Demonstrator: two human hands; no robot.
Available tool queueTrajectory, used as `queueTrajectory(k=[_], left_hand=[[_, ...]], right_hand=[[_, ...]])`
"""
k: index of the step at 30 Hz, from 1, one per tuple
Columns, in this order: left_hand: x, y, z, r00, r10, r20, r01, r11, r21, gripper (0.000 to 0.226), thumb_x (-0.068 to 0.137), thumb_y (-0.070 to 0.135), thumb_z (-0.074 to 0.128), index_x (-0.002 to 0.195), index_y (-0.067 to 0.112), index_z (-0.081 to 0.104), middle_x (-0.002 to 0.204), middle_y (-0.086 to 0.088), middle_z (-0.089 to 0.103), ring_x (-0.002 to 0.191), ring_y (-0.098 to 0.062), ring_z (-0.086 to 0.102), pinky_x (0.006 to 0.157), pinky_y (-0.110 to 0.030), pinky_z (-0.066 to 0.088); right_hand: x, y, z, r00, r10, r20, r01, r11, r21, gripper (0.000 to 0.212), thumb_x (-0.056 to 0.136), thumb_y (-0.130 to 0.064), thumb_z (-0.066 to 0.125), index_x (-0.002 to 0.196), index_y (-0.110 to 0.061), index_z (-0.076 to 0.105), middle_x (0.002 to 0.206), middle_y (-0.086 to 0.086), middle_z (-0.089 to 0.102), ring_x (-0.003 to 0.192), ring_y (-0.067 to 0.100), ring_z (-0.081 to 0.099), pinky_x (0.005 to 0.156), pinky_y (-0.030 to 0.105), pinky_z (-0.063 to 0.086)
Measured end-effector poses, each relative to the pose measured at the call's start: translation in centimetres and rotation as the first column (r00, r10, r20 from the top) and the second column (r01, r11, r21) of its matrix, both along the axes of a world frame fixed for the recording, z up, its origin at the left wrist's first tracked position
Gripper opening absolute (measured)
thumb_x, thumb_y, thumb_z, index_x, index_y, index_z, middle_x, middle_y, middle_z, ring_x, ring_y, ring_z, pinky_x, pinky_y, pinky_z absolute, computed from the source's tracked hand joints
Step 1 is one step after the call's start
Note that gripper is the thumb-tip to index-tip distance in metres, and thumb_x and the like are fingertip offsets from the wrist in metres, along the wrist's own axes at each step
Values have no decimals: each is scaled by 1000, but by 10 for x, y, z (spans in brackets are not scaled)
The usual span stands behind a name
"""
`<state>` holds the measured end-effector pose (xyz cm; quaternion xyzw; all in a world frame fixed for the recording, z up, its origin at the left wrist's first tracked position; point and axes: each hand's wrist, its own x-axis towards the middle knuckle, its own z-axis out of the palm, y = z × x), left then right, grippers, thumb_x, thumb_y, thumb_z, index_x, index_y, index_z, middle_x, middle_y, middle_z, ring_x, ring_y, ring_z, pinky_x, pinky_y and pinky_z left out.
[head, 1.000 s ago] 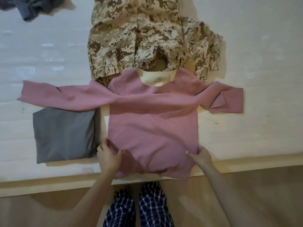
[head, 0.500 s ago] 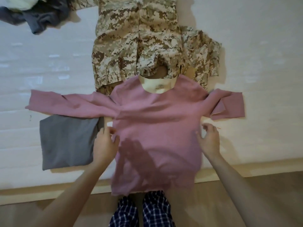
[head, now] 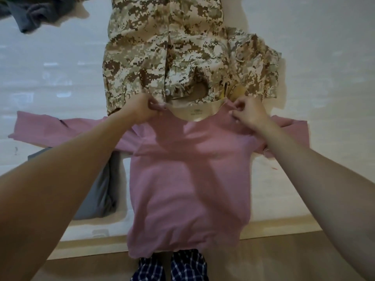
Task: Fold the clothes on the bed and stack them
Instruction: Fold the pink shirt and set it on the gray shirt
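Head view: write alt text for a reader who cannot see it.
A person's left hand and right hand pinch the shoulders of a pink long-sleeved top spread on a white bed. A camouflage-print shirt lies beyond it, a folded grey garment at its left.

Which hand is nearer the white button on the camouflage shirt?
Left. The left hand pinches the pink shirt at its collar, just below-left of the white button; the right hand pinches the collar's other side, farther to the right.

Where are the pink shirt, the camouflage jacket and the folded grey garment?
pink shirt [head: 188, 189], head view, middle of its body.
camouflage jacket [head: 142, 47], head view, panel left of the button line.
folded grey garment [head: 99, 199], head view, visible strip left of the shirt.
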<state>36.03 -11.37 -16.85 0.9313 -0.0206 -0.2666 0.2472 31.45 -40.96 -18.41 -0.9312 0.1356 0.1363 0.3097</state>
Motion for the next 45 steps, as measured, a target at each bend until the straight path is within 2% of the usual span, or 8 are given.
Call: queueTrajectory(k=[3, 9, 14, 20, 26, 32, 39, 45], left_hand=[[-3, 10, 10, 947, 107, 304, -103, 994, -28, 9, 86, 13, 60, 77, 10, 62, 76, -6, 58, 73, -22, 51, 54, -24, 33], [-41, -6, 1, 887, 311, 343, -260, 947, -187, 53, 91, 11, 55, 140, 15, 38, 142, -14, 37, 111, -23, 51, 96, -38, 45], [-154, -50, -23, 854, -170, 491, 211, 977, -28, 46, 77, 14, 50, 123, 8, 57, 135, -12, 52, 127, -29, 43, 104, -43, 28], [-203, -81, -67, 901, -389, 193, 377, 921, 98, 59, 74, 16, 76, 129, 9, 58, 143, -14, 46, 131, -35, 44, 106, -57, 30], [-189, -70, -83, 906, -420, 51, 411, 903, 121, 65, 92, 27, 53, 150, 22, 24, 160, 1, 6, 147, -17, 4, 117, -42, 2], [-184, -70, -78, 904, -426, 35, 419, 899, 128, 64, 91, 23, 51, 149, 23, 25, 160, 2, 3, 147, -15, 3, 117, -41, 2], [-191, -52, -74, 894, -353, 275, 292, 925, 242, 50, 67, 9, 79, 115, 5, 66, 134, -19, 54, 124, -35, 52, 103, -61, 33], [-198, -16, -78, 959, -282, 5, 278, 950, 140, 62, 91, 28, 57, 147, 19, 32, 159, -3, 12, 147, -20, 11, 118, -41, 12]], right_hand=[[-3, -8, 11, 959, -83, 271, 91, 996, -15, 7, 80, -4, 62, 85, -7, 66, 88, 9, 64, 79, 15, 60, 74, 30, 46], [-23, -21, 16, 912, -395, 107, 329, 864, 381, 47, 87, -4, 59, 132, -12, 45, 132, 2, 49, 112, 13, 52, 96, 23, 44], [-117, -67, -12, 708, -675, 207, 699, 712, -68, 33, 84, -8, 62, 113, 7, 55, 115, 27, 56, 110, 38, 52, 91, 33, 35], [-146, -77, -50, 932, -363, 4, 359, 920, -158, 65, 70, -12, 78, 124, 7, 48, 122, 27, 49, 120, 39, 42, 102, 43, 34], [-126, -86, -54, 868, -485, -106, 438, 848, -298, 68, 77, -54, 66, 132, -19, 48, 133, 14, 41, 129, 35, 31, 99, 51, 34], [-111, -76, -50, 824, -499, -269, 426, 858, -286, 82, 79, -72, 46, 138, -16, 40, 142, 13, 34, 134, 35, 30, 108, 58, 22], [-104, -69, -59, 885, -463, -51, 382, 784, -490, 32, 94, -16, 44, 117, 4, 56, 122, 26, 52, 115, 41, 48, 93, 45, 38], [-126, -156, 28, 427, -851, 306, 901, 427, -73, 41, 93, -21, 37, 103, 10, 62, 106, 32, 61, 99, 41, 57, 88, 42, 36]])
